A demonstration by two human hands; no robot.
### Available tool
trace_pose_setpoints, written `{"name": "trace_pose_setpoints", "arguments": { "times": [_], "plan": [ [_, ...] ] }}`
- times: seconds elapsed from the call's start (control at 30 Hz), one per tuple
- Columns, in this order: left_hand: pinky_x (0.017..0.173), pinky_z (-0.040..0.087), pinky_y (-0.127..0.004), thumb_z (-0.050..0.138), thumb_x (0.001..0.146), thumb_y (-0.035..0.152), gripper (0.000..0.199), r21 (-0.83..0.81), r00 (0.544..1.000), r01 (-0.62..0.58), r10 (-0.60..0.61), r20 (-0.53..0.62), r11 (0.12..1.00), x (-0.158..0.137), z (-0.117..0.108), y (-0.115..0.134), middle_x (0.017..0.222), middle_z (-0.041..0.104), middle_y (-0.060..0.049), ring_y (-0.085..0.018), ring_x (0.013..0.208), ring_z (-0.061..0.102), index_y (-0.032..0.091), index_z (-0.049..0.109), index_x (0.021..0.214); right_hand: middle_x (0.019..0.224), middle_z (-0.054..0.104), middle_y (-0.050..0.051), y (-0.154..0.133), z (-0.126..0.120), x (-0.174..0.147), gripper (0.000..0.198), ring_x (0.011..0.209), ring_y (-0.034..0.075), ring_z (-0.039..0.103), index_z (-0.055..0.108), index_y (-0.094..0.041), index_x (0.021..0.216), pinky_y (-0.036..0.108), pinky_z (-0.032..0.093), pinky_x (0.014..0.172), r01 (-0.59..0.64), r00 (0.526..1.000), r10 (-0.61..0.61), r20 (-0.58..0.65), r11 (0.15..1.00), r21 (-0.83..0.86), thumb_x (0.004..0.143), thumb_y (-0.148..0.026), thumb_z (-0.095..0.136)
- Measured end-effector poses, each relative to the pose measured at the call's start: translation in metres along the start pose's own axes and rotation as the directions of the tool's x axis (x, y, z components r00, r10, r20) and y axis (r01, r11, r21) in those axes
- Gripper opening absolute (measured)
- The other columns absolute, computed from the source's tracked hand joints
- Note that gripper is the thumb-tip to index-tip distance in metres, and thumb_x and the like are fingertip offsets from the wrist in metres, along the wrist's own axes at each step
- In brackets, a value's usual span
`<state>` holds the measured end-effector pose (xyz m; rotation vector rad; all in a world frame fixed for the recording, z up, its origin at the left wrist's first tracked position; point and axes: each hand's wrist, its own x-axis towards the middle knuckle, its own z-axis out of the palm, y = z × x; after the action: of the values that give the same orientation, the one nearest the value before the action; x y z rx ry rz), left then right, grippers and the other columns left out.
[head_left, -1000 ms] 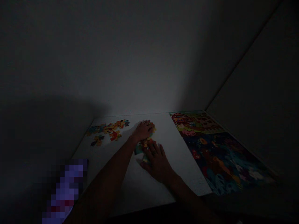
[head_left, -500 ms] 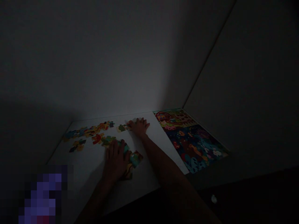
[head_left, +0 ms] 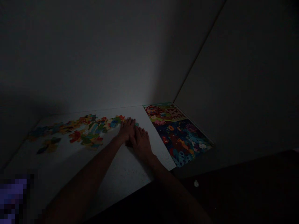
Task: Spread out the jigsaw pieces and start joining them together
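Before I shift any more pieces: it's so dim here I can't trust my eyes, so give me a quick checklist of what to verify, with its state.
1. Left hand flat on the table: ok.
2. Right hand beside it, touching: ok.
3. Loose puzzle pieces lie left of both hands, on the table: ok.
4. Finished puzzle picture lies apart, right of the hands: ok.
5. Any piece under the palms: cannot tell.
6. Lighting enough to read pieces: not ok.

No readable text, label or number on the puzzle picture (head_left: 177,132) or pieces (head_left: 91,129).
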<state>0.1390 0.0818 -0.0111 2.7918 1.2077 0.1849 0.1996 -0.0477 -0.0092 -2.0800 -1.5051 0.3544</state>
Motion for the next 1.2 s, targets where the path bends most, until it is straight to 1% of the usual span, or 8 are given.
{"name": "trace_pose_setpoints", "arguments": {
  "times": [0.17, 0.33, 0.43, 0.57, 0.7, 0.8, 1.03, 1.2],
  "plan": [
    [0.116, 0.016, -0.064, 0.028, 0.098, 0.028, 0.053, 0.045, 0.989, 0.116, -0.111, -0.102, 0.992, 0.014, -0.029, -0.064, 0.156, 0.036, -0.020, -0.036, 0.146, 0.028, 0.010, 0.046, 0.145, 0.161, 0.025, 0.018, -0.004, 0.006, 0.028, 0.080, 0.149, 0.036, 0.019, 0.032, -0.012, 0.153, 0.055, 0.008, 0.120, 0.082, 0.996, -0.077, 0.036, 0.985, -0.152, 0.095, -0.067, 0.032],
    [0.115, 0.026, -0.056, 0.034, 0.099, 0.038, 0.050, 0.096, 0.985, 0.157, -0.149, -0.091, 0.983, -0.048, -0.034, -0.109, 0.151, 0.045, -0.017, -0.033, 0.140, 0.040, 0.016, 0.053, 0.140, 0.161, 0.026, 0.017, -0.001, 0.009, 0.081, 0.070, 0.149, 0.033, 0.022, 0.031, -0.014, 0.154, 0.052, 0.013, 0.118, -0.112, 0.993, 0.114, -0.003, 0.971, -0.209, 0.100, -0.058, 0.027],
    [0.120, 0.020, -0.048, 0.037, 0.100, 0.044, 0.051, 0.142, 0.986, 0.146, -0.132, -0.103, 0.979, -0.091, -0.022, -0.100, 0.154, 0.041, -0.012, -0.028, 0.147, 0.030, 0.020, 0.048, 0.144, 0.162, 0.023, 0.016, -0.010, 0.017, 0.111, 0.073, 0.149, 0.037, 0.018, 0.030, -0.019, 0.155, 0.060, 0.009, 0.117, -0.118, 0.991, 0.128, 0.034, 0.969, -0.218, 0.098, -0.063, 0.027],
    [0.118, 0.023, -0.053, 0.034, 0.101, 0.046, 0.055, 0.174, 0.993, 0.052, -0.033, -0.111, 0.983, -0.135, -0.009, -0.068, 0.155, 0.040, -0.016, -0.033, 0.146, 0.030, 0.016, 0.045, 0.146, 0.164, 0.020, 0.008, -0.038, 0.032, 0.131, 0.069, 0.149, 0.040, 0.014, 0.032, -0.029, 0.154, 0.064, 0.005, 0.116, 0.078, 0.978, -0.043, 0.203, 0.983, -0.169, 0.096, -0.066, 0.028],
    [0.119, 0.023, -0.049, 0.031, 0.103, 0.048, 0.055, 0.130, 0.984, -0.130, 0.144, -0.101, 0.983, -0.149, -0.008, -0.038, 0.155, 0.040, -0.015, -0.032, 0.146, 0.031, 0.017, 0.044, 0.146, 0.164, 0.023, 0.001, -0.066, 0.038, 0.130, 0.064, 0.150, 0.041, 0.012, 0.044, -0.035, 0.148, 0.064, 0.003, 0.117, 0.306, 0.876, -0.272, 0.399, 0.952, -0.021, 0.095, -0.069, 0.032],
    [0.120, 0.022, -0.046, 0.033, 0.103, 0.045, 0.052, 0.084, 0.968, -0.227, 0.234, -0.087, 0.970, -0.139, -0.011, -0.020, 0.149, 0.047, -0.014, -0.029, 0.144, 0.034, 0.016, 0.048, 0.143, 0.158, 0.037, 0.000, -0.063, 0.030, 0.120, 0.057, 0.149, 0.034, 0.022, 0.058, -0.034, 0.137, 0.058, 0.009, 0.119, 0.401, 0.803, -0.407, 0.436, 0.909, 0.110, 0.098, -0.063, 0.028],
    [0.119, 0.020, -0.049, 0.047, 0.096, 0.031, 0.051, 0.013, 0.957, -0.287, 0.287, -0.030, 0.958, -0.061, -0.001, 0.000, 0.153, 0.042, -0.017, -0.032, 0.144, 0.032, 0.012, 0.046, 0.144, 0.149, 0.048, 0.016, 0.008, 0.011, 0.056, 0.068, 0.144, 0.028, 0.035, 0.054, -0.015, 0.140, 0.051, 0.025, 0.116, 0.163, 0.984, -0.156, -0.092, 0.983, 0.086, 0.101, -0.056, 0.017],
    [0.118, 0.025, -0.037, 0.045, 0.096, 0.027, 0.050, -0.040, 0.954, -0.298, 0.299, 0.028, 0.954, 0.011, 0.001, -0.016, 0.152, 0.045, -0.009, -0.021, 0.143, 0.036, 0.021, 0.045, 0.145, 0.156, 0.036, 0.021, 0.015, 0.018, 0.005, 0.078, 0.146, 0.034, 0.028, 0.027, -0.008, 0.155, 0.053, 0.022, 0.117, 0.058, 0.996, -0.067, -0.051, 0.985, -0.163, 0.098, -0.061, 0.023]
  ]
}}
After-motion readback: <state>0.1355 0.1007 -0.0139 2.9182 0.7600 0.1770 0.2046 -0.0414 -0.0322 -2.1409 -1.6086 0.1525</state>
